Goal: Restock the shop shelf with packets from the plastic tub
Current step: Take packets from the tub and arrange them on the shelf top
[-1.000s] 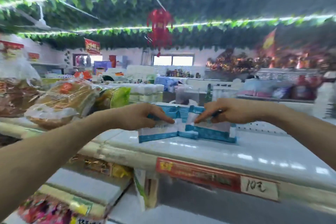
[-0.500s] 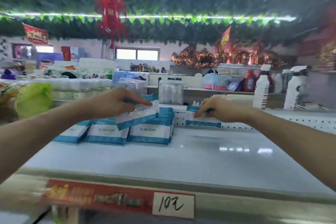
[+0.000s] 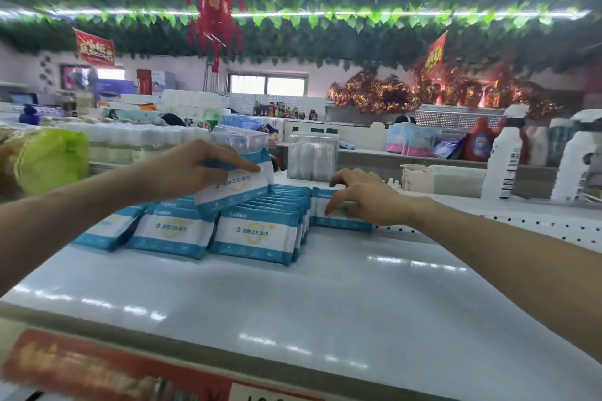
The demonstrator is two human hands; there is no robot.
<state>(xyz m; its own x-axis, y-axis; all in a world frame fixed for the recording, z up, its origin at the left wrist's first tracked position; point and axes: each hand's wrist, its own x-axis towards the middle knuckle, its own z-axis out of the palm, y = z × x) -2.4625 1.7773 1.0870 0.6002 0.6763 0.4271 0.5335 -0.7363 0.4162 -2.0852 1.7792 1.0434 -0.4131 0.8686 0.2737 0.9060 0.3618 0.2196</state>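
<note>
Rows of white-and-blue wipe packets (image 3: 257, 234) stand on the white shelf top (image 3: 293, 296). My left hand (image 3: 192, 169) grips one packet (image 3: 241, 185) by its upper edge, tilted, above the middle and right rows. At the right end of the rows stands another packet (image 3: 342, 220), and my right hand (image 3: 365, 195) holds its top with spread fingers. The plastic tub is out of view.
White spray bottles (image 3: 505, 159) and small tubs (image 3: 456, 179) stand at the back right. A clear box (image 3: 311, 156) sits behind the packets. Bagged goods with green wrapping (image 3: 49, 159) lie at the left. A red price strip (image 3: 107, 371) runs along the shelf's front edge.
The camera has swung right and closer to the shelf. My left hand has carried its packet right, over the rows. My right hand has set its packet against the right row.
</note>
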